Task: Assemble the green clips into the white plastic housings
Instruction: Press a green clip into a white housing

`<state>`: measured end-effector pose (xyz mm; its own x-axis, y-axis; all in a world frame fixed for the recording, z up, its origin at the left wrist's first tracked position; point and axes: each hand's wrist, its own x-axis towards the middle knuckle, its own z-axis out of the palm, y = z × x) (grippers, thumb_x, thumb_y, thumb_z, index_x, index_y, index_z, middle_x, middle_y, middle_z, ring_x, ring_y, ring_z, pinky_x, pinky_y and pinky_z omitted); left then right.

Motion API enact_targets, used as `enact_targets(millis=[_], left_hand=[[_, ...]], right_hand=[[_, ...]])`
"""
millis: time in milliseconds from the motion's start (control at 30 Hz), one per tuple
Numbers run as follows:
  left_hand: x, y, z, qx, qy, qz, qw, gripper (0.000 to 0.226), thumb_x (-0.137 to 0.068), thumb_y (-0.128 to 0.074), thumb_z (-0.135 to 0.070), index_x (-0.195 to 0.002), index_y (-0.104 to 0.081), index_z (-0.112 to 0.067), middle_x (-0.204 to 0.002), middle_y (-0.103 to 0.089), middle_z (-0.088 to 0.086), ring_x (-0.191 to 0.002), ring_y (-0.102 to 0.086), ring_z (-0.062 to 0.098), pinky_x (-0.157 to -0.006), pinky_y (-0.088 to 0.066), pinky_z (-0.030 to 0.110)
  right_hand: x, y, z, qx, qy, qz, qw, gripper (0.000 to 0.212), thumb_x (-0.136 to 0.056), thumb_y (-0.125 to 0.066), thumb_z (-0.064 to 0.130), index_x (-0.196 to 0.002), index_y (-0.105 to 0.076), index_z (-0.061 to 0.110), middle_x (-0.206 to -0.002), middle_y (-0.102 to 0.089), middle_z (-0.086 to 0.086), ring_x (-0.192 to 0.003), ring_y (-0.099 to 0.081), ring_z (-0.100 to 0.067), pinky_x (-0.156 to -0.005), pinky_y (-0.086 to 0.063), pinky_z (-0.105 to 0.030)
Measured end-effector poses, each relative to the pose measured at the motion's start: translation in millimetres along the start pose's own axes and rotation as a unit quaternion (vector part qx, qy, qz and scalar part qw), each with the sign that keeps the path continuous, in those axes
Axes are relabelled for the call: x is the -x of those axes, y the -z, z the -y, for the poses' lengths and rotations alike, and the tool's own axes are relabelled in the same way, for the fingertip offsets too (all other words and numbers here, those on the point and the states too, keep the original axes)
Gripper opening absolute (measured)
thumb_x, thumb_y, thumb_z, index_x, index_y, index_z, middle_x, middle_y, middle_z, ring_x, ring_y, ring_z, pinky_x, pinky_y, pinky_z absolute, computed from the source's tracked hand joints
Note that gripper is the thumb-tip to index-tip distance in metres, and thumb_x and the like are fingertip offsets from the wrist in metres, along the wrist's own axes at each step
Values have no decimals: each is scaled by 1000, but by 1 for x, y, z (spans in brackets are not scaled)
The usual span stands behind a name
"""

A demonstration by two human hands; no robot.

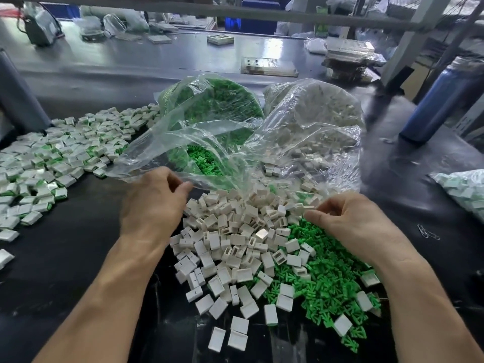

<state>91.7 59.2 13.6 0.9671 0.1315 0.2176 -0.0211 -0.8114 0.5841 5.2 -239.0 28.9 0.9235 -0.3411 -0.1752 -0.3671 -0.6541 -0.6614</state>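
1. A dark, glossy tabletop point(78, 258) fills the near view, its sheen catching pale overhead light.
2. Beyond it runs a second grey work surface point(110, 61) with bright reflections.
3. A grey metal rail point(235, 11) crosses the top, joined by slanted grey frame posts point(408, 43) at the right.
4. A blue bottle point(445, 100) stands at the right edge of the tabletop.
5. A stack of flat trays point(351, 56) sits on the far surface, near a dark machine point(39, 30) at the left.
6. Blue bins point(259, 22) show dimly behind.

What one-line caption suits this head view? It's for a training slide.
Hands at the bags' edge, above loose white housings and green clips; finished pieces piled left.
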Motion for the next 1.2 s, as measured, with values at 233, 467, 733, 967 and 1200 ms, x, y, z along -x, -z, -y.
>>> enact_targets(millis=[233, 467, 733, 967, 1200], left_hand=[[36, -11, -44, 111, -181, 158, 964, 19, -85, -69, -48, -97, -67, -32, -89, -60, -20, -80, -62, -7, -70, -56, 15], [45, -21, -49, 41, -201, 188, 960, 27, -86, -76, -44, -111, -66, -41, -110, -54, -23, -110, -54, 5, -102, -41, 26], [43, -19, -50, 116, -157, 176, 965, 20, -81, -76, -46, -95, -65, -38, -100, -57, -25, -87, -57, -7, -92, -51, 23], [38, -18, -41, 159, -156, 132, 966, 19, -88, -73, -41, -105, -70, -35, -95, -60, -22, -92, -56, -16, -72, -49, 5], [37, -23, -40, 265, -108, 132, 949, 11, -95, -65, -41, -98, -72, -32, -87, -72, -17, -84, -69, -1, -72, -55, 13]], right_hand=[[2, -5, 2, 4, 11, 29, 1000, 28, -77, -85, 55, -95, -70, 40, -82, -57, 12, -72, -55, -6, -61, -40, -25], [2, -14, 6, 39, 45, 5, 998, 16, -87, -82, 44, -93, -70, 36, -74, -56, 12, -64, -53, -6, -56, -37, -24], [2, -17, 8, 66, 47, -25, 996, 9, -94, -76, 36, -90, -68, 35, -85, -64, 13, -74, -59, -5, -57, -40, -21], [2, -21, 12, 86, 32, -43, 995, 10, -94, -75, 36, -88, -67, 33, -84, -65, 13, -76, -61, -6, -71, -51, -30], [5, -24, 16, 81, 45, -81, 992, 10, -97, -69, 36, -89, -65, 31, -86, -65, 11, -81, -62, -10, -82, -57, -39]])
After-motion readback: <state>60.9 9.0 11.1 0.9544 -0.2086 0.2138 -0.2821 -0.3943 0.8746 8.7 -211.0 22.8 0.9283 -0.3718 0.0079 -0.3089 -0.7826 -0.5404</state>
